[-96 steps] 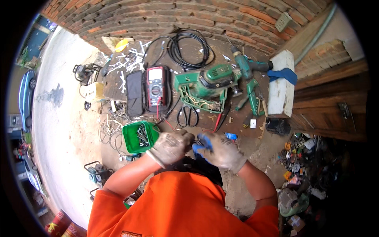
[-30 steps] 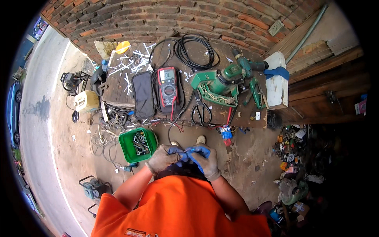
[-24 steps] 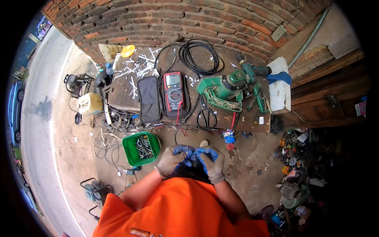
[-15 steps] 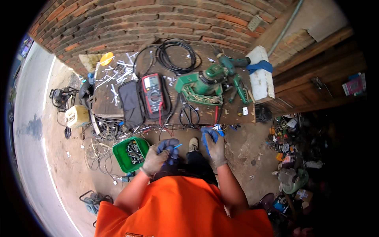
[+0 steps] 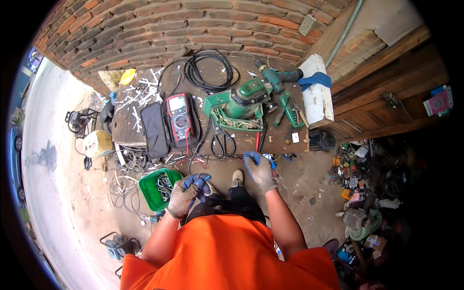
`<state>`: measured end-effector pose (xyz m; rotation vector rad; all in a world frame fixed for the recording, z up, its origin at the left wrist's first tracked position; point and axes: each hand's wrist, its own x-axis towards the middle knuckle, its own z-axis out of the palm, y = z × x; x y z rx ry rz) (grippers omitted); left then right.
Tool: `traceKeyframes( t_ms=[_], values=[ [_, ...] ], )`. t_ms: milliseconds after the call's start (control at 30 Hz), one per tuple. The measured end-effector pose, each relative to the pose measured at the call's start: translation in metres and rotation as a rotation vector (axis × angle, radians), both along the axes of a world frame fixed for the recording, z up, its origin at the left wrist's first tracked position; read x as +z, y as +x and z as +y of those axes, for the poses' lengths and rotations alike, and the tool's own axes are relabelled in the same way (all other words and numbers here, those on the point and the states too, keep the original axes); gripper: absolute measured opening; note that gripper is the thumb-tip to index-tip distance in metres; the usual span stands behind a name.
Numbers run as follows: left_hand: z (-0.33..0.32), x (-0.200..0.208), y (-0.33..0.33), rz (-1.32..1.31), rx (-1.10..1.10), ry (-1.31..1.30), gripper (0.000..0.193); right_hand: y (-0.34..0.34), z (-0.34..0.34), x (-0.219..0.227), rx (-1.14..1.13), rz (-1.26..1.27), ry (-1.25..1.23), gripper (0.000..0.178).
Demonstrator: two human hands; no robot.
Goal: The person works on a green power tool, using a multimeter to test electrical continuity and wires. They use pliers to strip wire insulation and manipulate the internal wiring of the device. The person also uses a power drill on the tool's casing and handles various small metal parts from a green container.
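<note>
Both my hands wear grey gloves with blue fingers. My left hand (image 5: 187, 192) is closed in a pinch, above the floor beside the green bin. A small bright-blue piece (image 5: 208, 178), thin like a short tube or stick, shows at its fingertips; the rest of it is hidden. My right hand (image 5: 259, 172) is raised at the table's front edge, fingers loosely bent, with nothing visible in it. Ahead on the table lie black-handled scissors (image 5: 223, 145), a red and grey multimeter (image 5: 181, 118) in its case, and an opened green power tool (image 5: 241, 106) with bare wiring.
A green bin (image 5: 151, 195) of metal tools stands on the floor at left, near tangled cables (image 5: 121, 186). The wooden table (image 5: 285, 140) also bears coiled black cable (image 5: 210, 72), a cordless drill (image 5: 273, 77) and white scraps (image 5: 147, 92). Assorted parts (image 5: 355, 174) are heaped at right.
My left hand has shifted slightly left, and less of the blue piece shows at its fingertips. The right hand has moved slightly left and up. The whole view has turned a little.
</note>
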<state>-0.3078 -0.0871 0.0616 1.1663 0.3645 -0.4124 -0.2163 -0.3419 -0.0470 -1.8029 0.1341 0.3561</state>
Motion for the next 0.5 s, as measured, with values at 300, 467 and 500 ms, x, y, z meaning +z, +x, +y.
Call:
traceKeyframes(
  t_ms=[300, 467, 500],
  values=[
    [-0.005, -0.010, -0.014, -0.064, 0.273, -0.197, 0.038, 0.066, 0.104, -0.022, 0.565, -0.265, -0.984, 0.062],
    [-0.009, 0.004, -0.006, -0.052, 0.347, -0.158, 0.031, 0.078, 0.102, -0.038, 0.596, -0.207, -0.858, 0.077],
    [-0.009, 0.001, -0.007, -0.060, 0.369, -0.145, 0.031, 0.078, 0.099, -0.050, 0.600, -0.263, -0.857, 0.074]
  ],
)
